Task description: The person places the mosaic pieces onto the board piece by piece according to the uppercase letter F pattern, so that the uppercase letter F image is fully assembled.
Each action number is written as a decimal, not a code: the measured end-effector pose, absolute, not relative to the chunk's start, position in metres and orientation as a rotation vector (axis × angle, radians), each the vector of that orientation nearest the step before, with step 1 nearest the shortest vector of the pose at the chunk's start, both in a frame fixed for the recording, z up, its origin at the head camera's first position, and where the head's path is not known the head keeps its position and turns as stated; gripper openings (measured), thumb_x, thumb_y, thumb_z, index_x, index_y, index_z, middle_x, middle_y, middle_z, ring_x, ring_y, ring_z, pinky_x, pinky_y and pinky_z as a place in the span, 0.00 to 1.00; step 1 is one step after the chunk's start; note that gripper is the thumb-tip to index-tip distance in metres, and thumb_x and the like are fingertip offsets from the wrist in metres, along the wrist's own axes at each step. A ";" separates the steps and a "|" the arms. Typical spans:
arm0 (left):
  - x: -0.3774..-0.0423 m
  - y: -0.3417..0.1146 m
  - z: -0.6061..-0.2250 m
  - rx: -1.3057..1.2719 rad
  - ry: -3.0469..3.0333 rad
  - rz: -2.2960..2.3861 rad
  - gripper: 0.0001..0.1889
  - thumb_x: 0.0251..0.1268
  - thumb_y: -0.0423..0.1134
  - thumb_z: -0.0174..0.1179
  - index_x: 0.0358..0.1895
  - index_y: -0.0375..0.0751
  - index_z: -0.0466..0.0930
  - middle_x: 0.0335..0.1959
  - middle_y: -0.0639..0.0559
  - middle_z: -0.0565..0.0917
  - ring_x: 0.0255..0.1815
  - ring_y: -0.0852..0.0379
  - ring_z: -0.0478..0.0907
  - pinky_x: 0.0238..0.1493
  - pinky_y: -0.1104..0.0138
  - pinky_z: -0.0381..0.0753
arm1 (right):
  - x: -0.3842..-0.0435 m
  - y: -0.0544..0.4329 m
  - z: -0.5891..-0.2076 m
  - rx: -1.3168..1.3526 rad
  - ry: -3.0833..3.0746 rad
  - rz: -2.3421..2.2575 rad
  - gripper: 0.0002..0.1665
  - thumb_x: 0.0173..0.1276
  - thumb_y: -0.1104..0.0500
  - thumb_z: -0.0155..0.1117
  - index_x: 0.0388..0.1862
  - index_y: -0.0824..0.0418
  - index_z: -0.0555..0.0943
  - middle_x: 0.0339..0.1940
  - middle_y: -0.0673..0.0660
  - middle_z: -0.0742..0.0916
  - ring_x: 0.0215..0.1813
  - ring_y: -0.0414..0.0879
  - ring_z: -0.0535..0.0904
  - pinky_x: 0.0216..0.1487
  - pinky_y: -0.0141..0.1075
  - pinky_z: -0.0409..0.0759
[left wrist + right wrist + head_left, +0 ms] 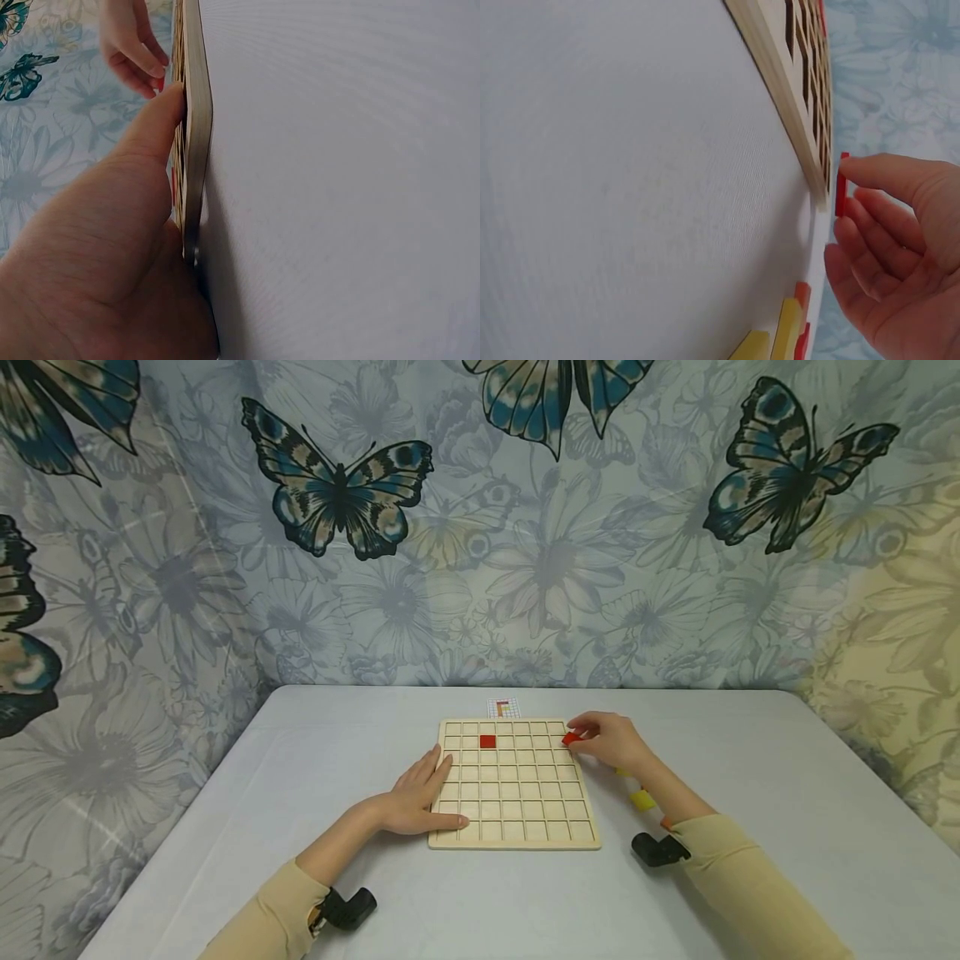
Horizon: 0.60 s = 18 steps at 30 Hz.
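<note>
A wooden grid board (513, 842) lies flat on the white table. One red square tile (487, 742) sits in a cell of its far row, left of the middle. My left hand (411, 797) rests at the board's left side, fingers straight, with the thumb over the near left corner. At the far right corner, my right hand (611, 742) pinches a second red tile (842, 184) between thumb and fingertips. In the right wrist view that tile is held on edge, beside the board's rim and apart from it.
Yellow tiles (642, 800) lie right of the board, partly under the right forearm; the right wrist view also shows orange (802, 294) and red pieces there. A small printed pattern card (503, 708) lies behind the board. A butterfly-print cloth (480, 610) hangs behind the table.
</note>
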<state>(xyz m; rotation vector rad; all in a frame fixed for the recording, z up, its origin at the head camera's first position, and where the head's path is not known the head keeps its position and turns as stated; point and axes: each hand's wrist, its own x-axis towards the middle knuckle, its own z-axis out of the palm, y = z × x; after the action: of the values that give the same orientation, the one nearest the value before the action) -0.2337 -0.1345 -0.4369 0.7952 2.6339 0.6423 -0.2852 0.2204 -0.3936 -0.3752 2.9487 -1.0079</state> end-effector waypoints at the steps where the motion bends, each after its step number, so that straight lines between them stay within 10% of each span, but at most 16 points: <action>1: -0.234 -0.135 -0.437 0.796 2.635 0.643 0.58 0.60 0.74 0.51 0.79 0.40 0.32 0.78 0.44 0.25 0.78 0.48 0.24 0.73 0.48 0.35 | -0.285 0.219 -0.394 -0.380 2.947 -1.012 0.22 0.61 0.58 0.72 0.53 0.65 0.82 0.43 0.59 0.86 0.46 0.53 0.80 0.42 0.42 0.77; 18: -0.227 -0.131 -0.421 0.806 2.614 0.653 0.56 0.63 0.68 0.53 0.78 0.33 0.36 0.78 0.36 0.29 0.78 0.41 0.28 0.73 0.45 0.37 | -0.287 0.195 -0.395 -0.449 2.923 -1.001 0.22 0.59 0.58 0.73 0.52 0.64 0.83 0.42 0.57 0.86 0.46 0.51 0.80 0.47 0.45 0.77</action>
<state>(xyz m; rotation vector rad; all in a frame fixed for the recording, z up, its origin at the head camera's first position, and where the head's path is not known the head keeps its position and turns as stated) -0.2266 -0.1312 -0.4208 0.8059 2.6138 0.6530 -0.2875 0.1948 -0.3949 -0.4490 2.9228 -1.0010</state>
